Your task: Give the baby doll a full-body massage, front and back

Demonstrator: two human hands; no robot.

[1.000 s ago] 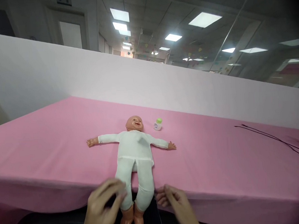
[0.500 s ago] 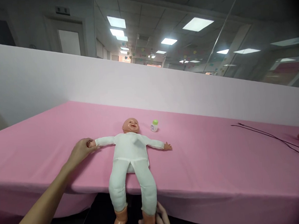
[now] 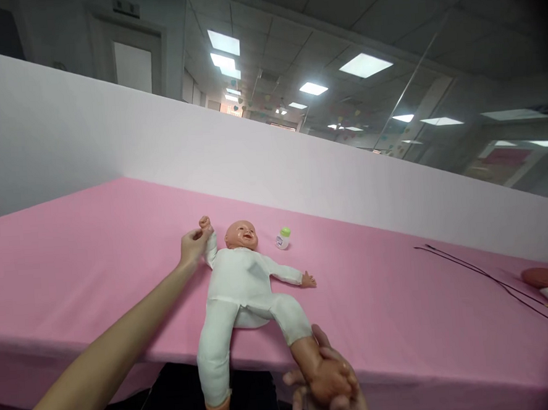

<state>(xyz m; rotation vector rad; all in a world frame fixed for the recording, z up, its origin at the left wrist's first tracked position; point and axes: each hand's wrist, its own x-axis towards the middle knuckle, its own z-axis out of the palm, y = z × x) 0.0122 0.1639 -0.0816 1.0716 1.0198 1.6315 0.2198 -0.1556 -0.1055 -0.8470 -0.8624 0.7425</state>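
A baby doll [image 3: 239, 278] in a white cloth top and trousers lies on its back, its legs hanging over the edge of the pink-covered table [image 3: 391, 297]. With thumb and fingers, my left hand [image 3: 193, 246] grips the doll's arm near the wrist, which is bent up beside its head. My right hand [image 3: 358, 401] is under and around the foot on the right, holding that leg lifted and turned outward. The doll's other arm stretches out to the right. Its other leg hangs down, with the foot cut off by the frame.
A small baby bottle [image 3: 283, 238] with a green cap stands beside the doll's head. Thin black cables [image 3: 477, 270] run across the table at right, near a reddish-brown object [image 3: 538, 277] partly out of view. A white low wall [image 3: 300, 172] borders the back.
My left hand has moved the doll's arm from stretched out sideways to bent up beside the head. My right hand has raised the doll's leg and swung it to the right.
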